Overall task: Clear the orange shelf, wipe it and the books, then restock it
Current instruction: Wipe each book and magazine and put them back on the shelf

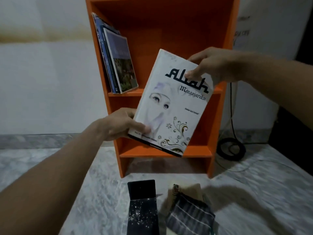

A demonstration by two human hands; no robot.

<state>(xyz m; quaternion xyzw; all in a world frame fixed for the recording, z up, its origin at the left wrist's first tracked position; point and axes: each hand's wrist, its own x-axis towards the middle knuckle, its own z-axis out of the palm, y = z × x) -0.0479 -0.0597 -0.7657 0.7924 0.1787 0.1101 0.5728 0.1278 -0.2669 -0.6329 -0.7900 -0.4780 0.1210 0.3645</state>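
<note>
I hold a white book (171, 106) with a face on its cover in front of the orange shelf (169, 31), tilted to the right. My left hand (120, 124) grips its lower left corner, thumb on the cover. My right hand (210, 65) pinches its top right corner. Several blue-spined books (116, 60) lean against the left wall of the upper compartment. On the floor below lie a dark speckled book (142, 209) and a beige book (189, 190) partly covered by a dark striped cloth (189, 216).
The shelf stands on a pale marbled floor (84, 192) against a white wall. A coiled black cable (231, 148) lies to the shelf's right, with a cord running up the wall. A dark object fills the right edge.
</note>
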